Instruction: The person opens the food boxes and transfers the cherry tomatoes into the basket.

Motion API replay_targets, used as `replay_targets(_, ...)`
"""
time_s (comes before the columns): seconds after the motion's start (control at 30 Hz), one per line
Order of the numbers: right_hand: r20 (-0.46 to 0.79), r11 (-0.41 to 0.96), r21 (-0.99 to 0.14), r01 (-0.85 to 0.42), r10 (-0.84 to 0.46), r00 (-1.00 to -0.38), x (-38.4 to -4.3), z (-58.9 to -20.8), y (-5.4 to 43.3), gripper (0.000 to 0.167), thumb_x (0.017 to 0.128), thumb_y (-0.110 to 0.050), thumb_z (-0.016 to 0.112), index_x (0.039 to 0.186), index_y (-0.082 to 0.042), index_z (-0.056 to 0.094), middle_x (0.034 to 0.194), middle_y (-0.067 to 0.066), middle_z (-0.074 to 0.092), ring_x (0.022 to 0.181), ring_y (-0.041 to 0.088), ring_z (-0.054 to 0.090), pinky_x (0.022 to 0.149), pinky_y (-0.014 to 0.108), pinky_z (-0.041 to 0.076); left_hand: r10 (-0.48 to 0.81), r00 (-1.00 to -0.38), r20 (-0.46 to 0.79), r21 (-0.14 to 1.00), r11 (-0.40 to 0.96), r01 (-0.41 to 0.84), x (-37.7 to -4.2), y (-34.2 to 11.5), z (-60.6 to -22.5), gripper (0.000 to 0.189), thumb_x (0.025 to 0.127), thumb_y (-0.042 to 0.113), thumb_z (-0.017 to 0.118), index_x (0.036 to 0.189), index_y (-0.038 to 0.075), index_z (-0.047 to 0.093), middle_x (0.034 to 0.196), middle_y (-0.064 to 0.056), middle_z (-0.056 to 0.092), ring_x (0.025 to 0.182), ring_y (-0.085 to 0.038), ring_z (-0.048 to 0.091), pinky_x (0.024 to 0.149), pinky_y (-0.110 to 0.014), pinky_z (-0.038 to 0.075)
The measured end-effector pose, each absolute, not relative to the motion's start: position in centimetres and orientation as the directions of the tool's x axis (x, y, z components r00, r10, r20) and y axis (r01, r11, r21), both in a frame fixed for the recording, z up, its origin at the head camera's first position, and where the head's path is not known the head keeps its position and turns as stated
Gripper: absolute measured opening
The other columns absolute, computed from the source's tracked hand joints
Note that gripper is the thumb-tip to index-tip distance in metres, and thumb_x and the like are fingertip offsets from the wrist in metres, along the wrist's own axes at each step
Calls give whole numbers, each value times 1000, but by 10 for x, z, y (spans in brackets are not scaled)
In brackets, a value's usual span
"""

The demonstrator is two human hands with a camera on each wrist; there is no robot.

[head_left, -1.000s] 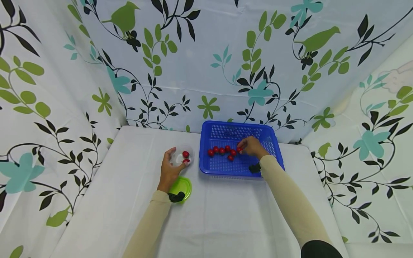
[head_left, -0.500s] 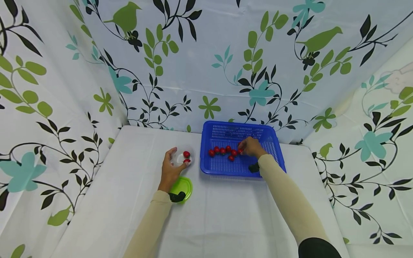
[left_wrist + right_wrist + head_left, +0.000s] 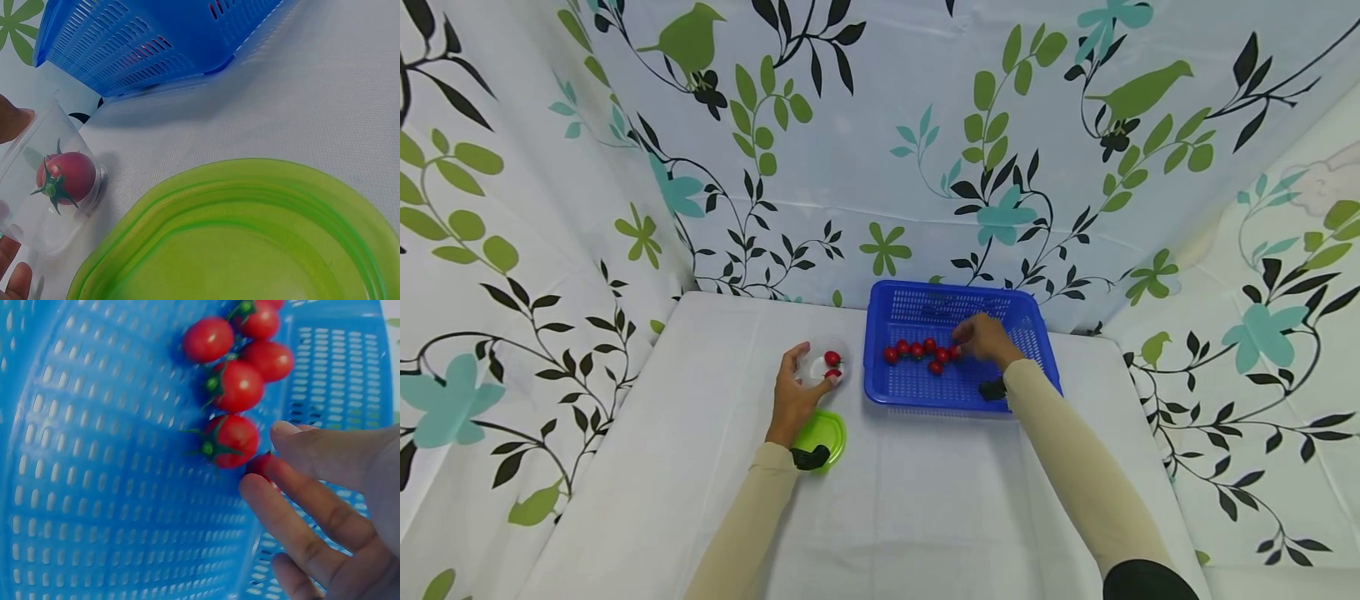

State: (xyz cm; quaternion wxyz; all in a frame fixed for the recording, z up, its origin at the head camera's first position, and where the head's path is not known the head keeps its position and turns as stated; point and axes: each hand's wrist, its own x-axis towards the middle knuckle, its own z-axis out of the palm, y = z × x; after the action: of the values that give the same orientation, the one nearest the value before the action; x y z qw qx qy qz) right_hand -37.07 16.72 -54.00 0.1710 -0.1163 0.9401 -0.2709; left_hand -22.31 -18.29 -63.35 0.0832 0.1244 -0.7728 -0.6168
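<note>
My left hand (image 3: 795,396) holds a clear plastic tub (image 3: 53,228), thumb on one side and fingers on the other. Inside are red cherry tomatoes (image 3: 832,358) with green stems; two show from above. Over the blue basket (image 3: 898,392), my right hand (image 3: 987,340) reaches in with thumb and fingers apart. A partly hidden tomato (image 3: 257,465) lies right at its fingertips. Beside that one, several more cherry tomatoes (image 3: 239,386) form a loose group on the basket floor.
A green round lid (image 3: 822,433) lies on the white-covered table (image 3: 925,500) by my left wrist, left of the basket. Behind the table hangs a leaf-and-bird patterned curtain (image 3: 850,150).
The tomato at my right fingertips now sits slightly lower, beside the group, and the fingers have drawn a little off it. My left hand and the tub stay in place.
</note>
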Motion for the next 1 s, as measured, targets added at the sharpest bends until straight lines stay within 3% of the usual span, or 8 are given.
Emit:
replay_targets(0.3, -113, 774, -590, -230, -361, -926, -360, -512, 138, 33, 96, -7, 76, 129, -3, 73, 131, 16, 73, 126, 36, 67, 111, 52, 53, -294, -956, -20, 973, 213, -86, -222, -184, -634, 83, 89, 20, 87, 159, 23, 42, 168, -1, 42, 159, -29, 31, 128, -59, 31)
replay_targets(0.47, -62, 723, -633, -278, -405, -912, -355, -502, 116, 31, 97, -9, 76, 128, -7, 74, 130, 13, 74, 120, 32, 71, 106, 48, 57, -293, -956, -30, 970, 220, -98, -223, -183, -634, 83, 89, 20, 86, 159, 24, 41, 169, -1, 41, 159, -30, 31, 128, -58, 31)
replay_targets(1.0, -14, 649, -653, -390, -525, -851, -326, -479, 43, 29, 100, -8, 73, 129, -13, 75, 128, 7, 76, 117, 26, 70, 104, 43, 59, -303, -952, -35, 969, 222, -106, -225, -183, -636, 84, 88, 20, 87, 159, 23, 42, 168, 0, 42, 160, -29, 31, 129, -59, 31)
